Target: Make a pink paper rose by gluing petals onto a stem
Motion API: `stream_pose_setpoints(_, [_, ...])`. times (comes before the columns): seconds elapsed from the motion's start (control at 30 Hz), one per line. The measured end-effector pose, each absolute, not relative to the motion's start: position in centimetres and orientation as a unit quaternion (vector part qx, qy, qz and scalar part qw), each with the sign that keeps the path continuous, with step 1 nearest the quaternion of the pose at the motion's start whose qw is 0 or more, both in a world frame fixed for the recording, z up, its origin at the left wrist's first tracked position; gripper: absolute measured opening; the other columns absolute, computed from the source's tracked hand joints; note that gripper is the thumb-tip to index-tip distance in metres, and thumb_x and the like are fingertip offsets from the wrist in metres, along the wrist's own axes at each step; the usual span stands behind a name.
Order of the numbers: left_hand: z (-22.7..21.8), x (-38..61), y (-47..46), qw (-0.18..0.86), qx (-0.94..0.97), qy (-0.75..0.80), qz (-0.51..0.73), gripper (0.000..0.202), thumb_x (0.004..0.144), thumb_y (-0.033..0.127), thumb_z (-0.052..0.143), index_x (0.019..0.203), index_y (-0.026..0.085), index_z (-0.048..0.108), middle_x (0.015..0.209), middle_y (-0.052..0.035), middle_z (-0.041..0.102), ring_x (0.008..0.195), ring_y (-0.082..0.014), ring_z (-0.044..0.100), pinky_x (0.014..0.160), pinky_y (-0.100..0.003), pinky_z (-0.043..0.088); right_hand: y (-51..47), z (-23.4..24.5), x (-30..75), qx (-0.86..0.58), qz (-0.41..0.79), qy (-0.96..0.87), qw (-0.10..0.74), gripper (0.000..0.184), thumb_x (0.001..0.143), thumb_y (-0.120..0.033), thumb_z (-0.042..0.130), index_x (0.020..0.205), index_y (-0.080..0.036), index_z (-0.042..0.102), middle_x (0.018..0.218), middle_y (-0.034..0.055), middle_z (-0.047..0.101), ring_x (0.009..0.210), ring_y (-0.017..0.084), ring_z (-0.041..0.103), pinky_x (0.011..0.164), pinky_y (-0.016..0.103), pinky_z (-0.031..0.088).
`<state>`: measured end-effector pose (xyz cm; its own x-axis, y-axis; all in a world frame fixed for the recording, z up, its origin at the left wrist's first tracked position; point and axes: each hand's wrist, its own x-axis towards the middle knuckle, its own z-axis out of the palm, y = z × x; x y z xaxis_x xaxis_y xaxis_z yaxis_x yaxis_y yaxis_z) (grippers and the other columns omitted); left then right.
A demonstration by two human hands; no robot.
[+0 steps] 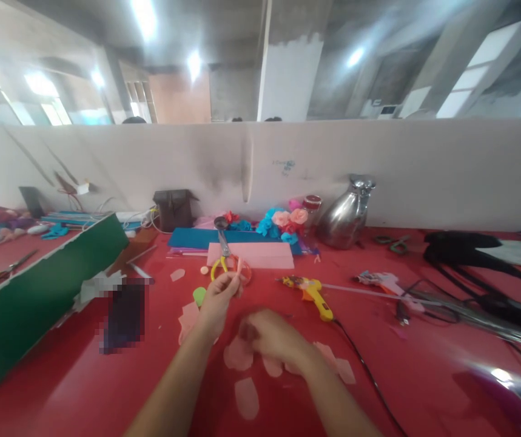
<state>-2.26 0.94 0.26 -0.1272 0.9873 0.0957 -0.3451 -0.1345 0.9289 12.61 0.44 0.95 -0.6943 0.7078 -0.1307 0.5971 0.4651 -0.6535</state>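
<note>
My left hand [220,298] pinches a small rolled strip of pink crepe paper [239,267] upright between thumb and fingertips. Just behind it lie scissors [224,244] with yellow and orange handles, resting on a pink paper sheet [273,255]. Over the cut pink petals [237,355] on the red table, my right hand [267,332] is blurred by motion; whether its fingers hold anything does not show. A loose petal [246,397] lies nearer to me. More pink pieces [188,318] and a green disc [199,296] lie beside my left wrist.
To the right lies a yellow glue gun [317,297] with a black cord. Paper flowers [282,221], a glass jar [311,209] and a metal jug [347,212] stand at the back partition. A green board [51,297] runs along the left. Black straps [464,261] lie at the right.
</note>
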Motion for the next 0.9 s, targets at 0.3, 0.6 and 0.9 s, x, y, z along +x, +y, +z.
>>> stream_pose_setpoints(0.3, [0.1,-2.3,1.2,0.559,0.357,0.378,0.646,0.021,0.068,0.037,0.068,0.077,0.018,0.064,0.061,0.0032,0.048,0.057,-0.0074,0.038,0.057,-0.021,0.030,0.8,1.1,12.6,-0.376,0.348,-0.854,0.087,0.030,0.059,-0.003,0.043,0.071,-0.018,0.066,0.073,0.0022,0.071,0.067,0.014,0.063,0.058,0.020,0.040])
stream_pose_setpoints(0.6, [-0.1,-2.6,1.4,0.541,0.374,0.379,0.651,0.018,0.067,0.034,0.068,0.074,0.018,0.064,0.067,0.0019,0.054,0.061,-0.0081,0.043,0.062,-0.022,0.034,0.8,1.0,12.4,-0.357,0.357,-0.861,0.062,0.017,0.060,-0.014,0.063,0.075,-0.018,0.067,0.070,0.0000,0.068,0.061,0.013,0.058,0.052,0.020,0.035])
stream_pose_setpoints(0.9, [0.4,-3.4,1.6,0.551,0.382,0.367,0.644,0.015,0.070,0.031,0.066,0.074,0.017,0.063,0.063,0.0022,0.050,0.057,-0.0071,0.041,0.056,-0.022,0.032,1.3,0.7,12.3,-0.371,0.318,-0.870,0.068,0.021,0.064,-0.007,0.052,0.069,-0.020,0.067,0.067,0.0007,0.068,0.060,0.014,0.057,0.053,0.022,0.034])
